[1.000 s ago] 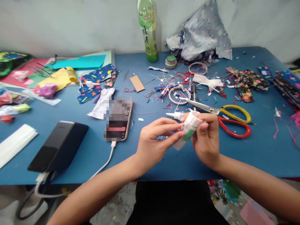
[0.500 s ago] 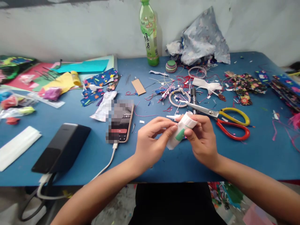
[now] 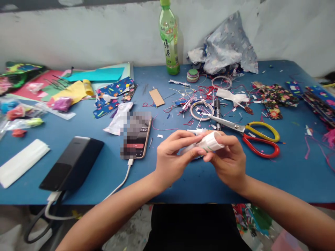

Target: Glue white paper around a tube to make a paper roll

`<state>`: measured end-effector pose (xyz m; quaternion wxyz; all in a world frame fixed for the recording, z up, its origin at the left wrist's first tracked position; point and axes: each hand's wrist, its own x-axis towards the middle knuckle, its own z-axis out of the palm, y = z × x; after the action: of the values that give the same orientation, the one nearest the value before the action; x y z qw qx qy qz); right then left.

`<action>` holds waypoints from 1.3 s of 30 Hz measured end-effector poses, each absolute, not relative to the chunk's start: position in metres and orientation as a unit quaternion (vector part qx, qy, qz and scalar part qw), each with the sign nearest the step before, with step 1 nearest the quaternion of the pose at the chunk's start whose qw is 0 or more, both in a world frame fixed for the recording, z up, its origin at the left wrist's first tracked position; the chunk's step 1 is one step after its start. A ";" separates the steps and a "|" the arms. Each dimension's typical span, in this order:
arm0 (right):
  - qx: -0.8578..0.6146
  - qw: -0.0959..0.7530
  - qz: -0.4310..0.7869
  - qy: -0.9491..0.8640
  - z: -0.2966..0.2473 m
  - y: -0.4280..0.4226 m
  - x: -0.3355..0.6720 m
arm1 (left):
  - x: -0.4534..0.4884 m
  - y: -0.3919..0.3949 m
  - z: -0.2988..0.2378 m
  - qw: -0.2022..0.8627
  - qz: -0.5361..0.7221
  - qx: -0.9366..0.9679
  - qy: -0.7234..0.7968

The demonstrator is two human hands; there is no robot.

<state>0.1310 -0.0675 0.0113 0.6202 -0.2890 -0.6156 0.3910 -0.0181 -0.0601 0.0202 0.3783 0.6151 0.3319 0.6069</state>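
Observation:
Both hands meet over the front middle of the blue table, closed on a white tube [image 3: 213, 141] that has a wide round end and a bit of green on its side. My left hand [image 3: 174, 158] wraps its fingers and thumb round the tube's left part, hiding much of it. Near the round end, my right hand [image 3: 230, 162] grips with thumb and fingers. Just behind the hands lies a white pointed nozzle [image 3: 195, 131], its lower part covered. Scissors [image 3: 243, 129] with yellow and red handles lie open to the right, across a black marker [image 3: 217, 108].
Thread scraps and tape rings [image 3: 201, 110] litter the table behind my hands. A green tea bottle [image 3: 169, 42] stands at the back. Left are a phone [image 3: 138, 136] on a white cable, a black power bank [image 3: 72, 164], and a folded white strip [image 3: 23, 162]. Floral fabric [image 3: 274, 96] lies right.
The tube has turned in my hands: its round end now points more to the right and its green patch is mostly covered. My left fingers reach further over it.

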 end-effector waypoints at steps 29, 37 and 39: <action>-0.306 0.569 0.416 -0.640 0.020 -0.064 0.140 | -0.030 -0.055 0.028 0.482 0.548 0.606 0.316; -0.313 0.611 0.380 -0.620 0.022 -0.059 0.141 | -0.027 -0.056 0.032 0.285 0.584 0.672 0.356; -0.307 0.609 0.386 -0.621 0.021 -0.060 0.141 | -0.026 -0.056 0.033 0.242 0.582 0.694 0.348</action>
<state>0.1408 -0.0596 0.0207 0.6087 -0.3069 -0.6213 0.3864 -0.0261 -0.0560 0.0334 0.2420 0.6944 0.3478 0.5816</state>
